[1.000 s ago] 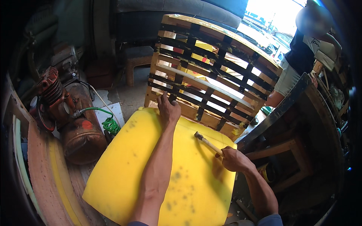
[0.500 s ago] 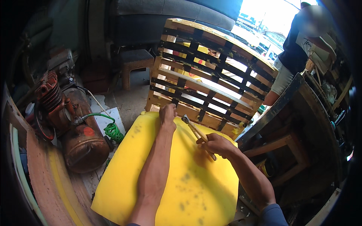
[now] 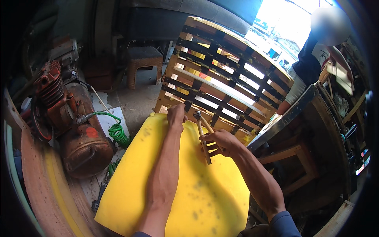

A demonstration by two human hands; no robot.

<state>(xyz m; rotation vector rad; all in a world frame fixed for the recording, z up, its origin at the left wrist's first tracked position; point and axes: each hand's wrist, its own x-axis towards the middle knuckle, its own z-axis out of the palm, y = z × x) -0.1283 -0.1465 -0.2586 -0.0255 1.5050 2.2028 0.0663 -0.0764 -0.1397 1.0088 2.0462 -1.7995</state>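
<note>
Pincer-like tool (image 3: 200, 130), clamped in right hand (image 3: 223, 141), now brought within working reach of wooden frame (image 3: 221, 93), 2 handles (image 3: 206, 153) spread; left hand (image 3: 176, 117) near frame, hold cannot be told.

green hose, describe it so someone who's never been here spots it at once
Find the rusty compressor, left of the yellow foam sheet. From a metal fitting on it, the green hose arcs toward the foam. Unlike the pale cable nearby, it bunches into tight coils.

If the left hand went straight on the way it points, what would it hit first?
Probably the strapped wooden frame, its lower part, just beyond the left hand; depth is unclear, so they may touch.
</note>
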